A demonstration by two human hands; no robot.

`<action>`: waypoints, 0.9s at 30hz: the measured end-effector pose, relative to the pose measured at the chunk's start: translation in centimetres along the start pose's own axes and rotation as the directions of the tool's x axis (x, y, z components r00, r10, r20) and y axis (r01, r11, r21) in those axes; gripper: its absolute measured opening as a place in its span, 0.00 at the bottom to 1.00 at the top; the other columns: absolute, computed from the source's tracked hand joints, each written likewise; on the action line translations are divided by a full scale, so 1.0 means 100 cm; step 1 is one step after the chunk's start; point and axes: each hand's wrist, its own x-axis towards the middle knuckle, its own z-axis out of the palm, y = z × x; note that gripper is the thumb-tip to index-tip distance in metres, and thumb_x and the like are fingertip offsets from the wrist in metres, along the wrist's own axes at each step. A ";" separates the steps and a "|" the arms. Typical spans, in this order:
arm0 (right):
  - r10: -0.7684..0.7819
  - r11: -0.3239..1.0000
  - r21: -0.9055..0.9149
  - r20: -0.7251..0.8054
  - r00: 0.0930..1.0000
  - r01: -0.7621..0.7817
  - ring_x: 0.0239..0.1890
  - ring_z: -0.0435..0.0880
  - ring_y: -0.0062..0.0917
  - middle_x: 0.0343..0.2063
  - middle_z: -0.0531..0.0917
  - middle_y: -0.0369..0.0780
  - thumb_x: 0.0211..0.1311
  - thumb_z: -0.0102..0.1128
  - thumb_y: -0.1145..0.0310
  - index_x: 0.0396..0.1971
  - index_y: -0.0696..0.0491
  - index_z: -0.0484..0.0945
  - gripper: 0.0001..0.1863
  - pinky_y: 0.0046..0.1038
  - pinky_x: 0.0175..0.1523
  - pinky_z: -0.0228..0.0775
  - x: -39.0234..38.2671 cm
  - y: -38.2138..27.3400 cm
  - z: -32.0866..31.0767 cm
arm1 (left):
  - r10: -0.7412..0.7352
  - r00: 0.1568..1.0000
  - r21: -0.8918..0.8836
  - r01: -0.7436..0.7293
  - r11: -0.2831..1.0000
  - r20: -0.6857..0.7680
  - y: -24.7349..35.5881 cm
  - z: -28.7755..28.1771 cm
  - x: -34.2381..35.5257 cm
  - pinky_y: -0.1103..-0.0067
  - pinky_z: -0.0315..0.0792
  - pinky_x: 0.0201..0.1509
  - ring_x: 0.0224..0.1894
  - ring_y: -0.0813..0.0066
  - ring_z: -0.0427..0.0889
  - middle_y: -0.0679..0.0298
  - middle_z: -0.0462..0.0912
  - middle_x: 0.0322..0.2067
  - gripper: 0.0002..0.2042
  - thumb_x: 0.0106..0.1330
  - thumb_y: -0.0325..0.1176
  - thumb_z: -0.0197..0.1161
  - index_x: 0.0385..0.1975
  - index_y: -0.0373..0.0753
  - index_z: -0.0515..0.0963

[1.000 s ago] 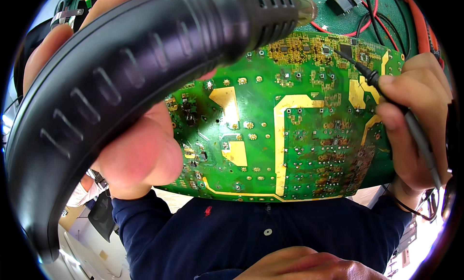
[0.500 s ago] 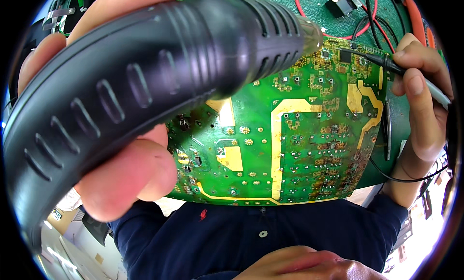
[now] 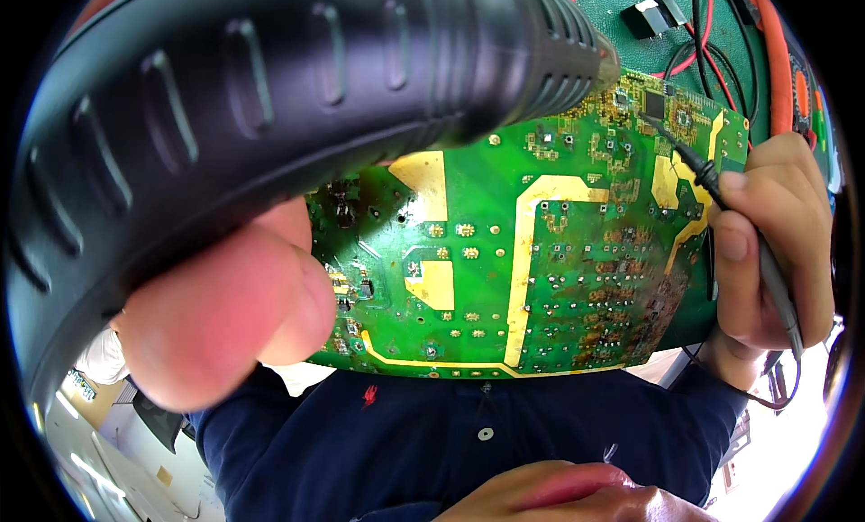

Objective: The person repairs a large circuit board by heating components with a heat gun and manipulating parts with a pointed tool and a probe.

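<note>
My left hand (image 3: 225,315) is closed around the ribbed black handle of a hot-air gun (image 3: 378,81), which fills the upper left. Its metal nozzle (image 3: 606,64) is over the far edge of a green circuit board (image 3: 482,193), close to small chips. Between the fingers of my right hand (image 3: 779,225) is a slim dark pen-shaped probe (image 3: 698,166) with a thin black lead at its tail. The probe's fine tip lies at or just above the near side of a square black chip (image 3: 655,105); contact cannot be made out. Brownish stains mark the board's right part.
A green mat (image 3: 608,22) lies under the board. Beyond the board's far edge are a small black and silver block (image 3: 651,18) and looped red and black leads (image 3: 705,27). An orange-edged device (image 3: 778,72) stands at the far right.
My right hand has come nearer and the probe has swung steeper, its tip shifting from the chip's far right to its near side. The hot-air gun has moved slightly right and away.
</note>
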 end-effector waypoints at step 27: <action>0.010 0.955 -0.295 0.093 0.996 0.018 0.30 0.77 0.25 0.26 0.78 0.41 0.69 0.40 0.69 0.48 0.64 0.71 0.16 0.25 0.44 0.67 -0.008 0.025 -0.005 | -0.126 0.965 -0.018 0.133 0.991 0.230 -0.010 -0.025 0.000 0.76 0.68 0.39 0.36 0.67 0.76 0.55 0.79 0.37 0.38 0.65 0.64 0.32 0.43 0.30 0.74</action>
